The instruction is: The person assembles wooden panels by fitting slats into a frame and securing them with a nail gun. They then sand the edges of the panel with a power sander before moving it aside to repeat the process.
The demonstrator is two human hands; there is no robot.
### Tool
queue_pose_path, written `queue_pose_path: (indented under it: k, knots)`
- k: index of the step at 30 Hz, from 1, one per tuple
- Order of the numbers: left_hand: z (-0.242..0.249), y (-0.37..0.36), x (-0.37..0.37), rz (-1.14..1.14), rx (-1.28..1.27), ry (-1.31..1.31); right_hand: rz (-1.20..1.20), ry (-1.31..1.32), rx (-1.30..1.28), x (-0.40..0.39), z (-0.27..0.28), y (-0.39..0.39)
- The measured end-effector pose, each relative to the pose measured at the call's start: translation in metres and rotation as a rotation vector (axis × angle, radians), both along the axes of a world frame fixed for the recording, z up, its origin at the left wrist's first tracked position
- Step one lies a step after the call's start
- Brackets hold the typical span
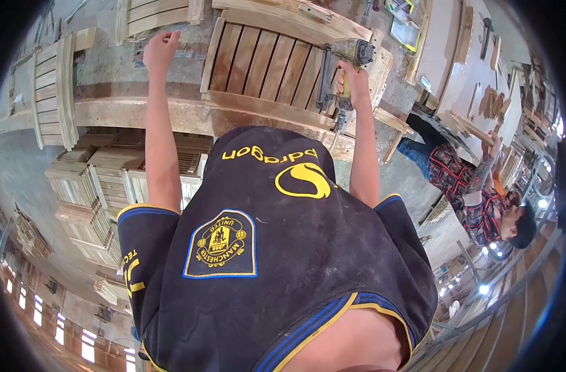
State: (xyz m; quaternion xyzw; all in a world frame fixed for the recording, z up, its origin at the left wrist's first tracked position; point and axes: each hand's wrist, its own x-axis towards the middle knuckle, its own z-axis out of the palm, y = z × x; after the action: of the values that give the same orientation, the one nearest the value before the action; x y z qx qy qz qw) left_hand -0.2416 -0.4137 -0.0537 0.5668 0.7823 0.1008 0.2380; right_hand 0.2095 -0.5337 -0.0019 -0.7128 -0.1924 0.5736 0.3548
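My right hand (355, 84) is wrapped round the grip of a nail gun (352, 51), with its dark magazine (325, 77) on the left. An air hose fitting (340, 119) shows at the gun's lower end. The nail gun is over the right end of a slatted wooden panel (258, 60), which has a frame and several parallel slats. Off to the panel's left, my left hand (161, 52) is held out with its fingers curled in, and I see nothing in it. It is apart from the panel.
A long wooden bench edge (115, 113) runs in front of me. Stacked slatted panels (103, 186) stand below it, and another panel (50, 92) leans at the left. At the right, a person (466, 180) works by a board-topped table (481, 80) with wood pieces.
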Motion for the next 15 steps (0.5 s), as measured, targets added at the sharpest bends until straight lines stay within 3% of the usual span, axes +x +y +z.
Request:
queue_pose_path:
  k: [15]
  knots:
    - [0.002, -0.003, 0.006, 0.021, 0.104, -0.006, 0.073, -0.052, 0.017, -0.061, 0.017, 0.029]
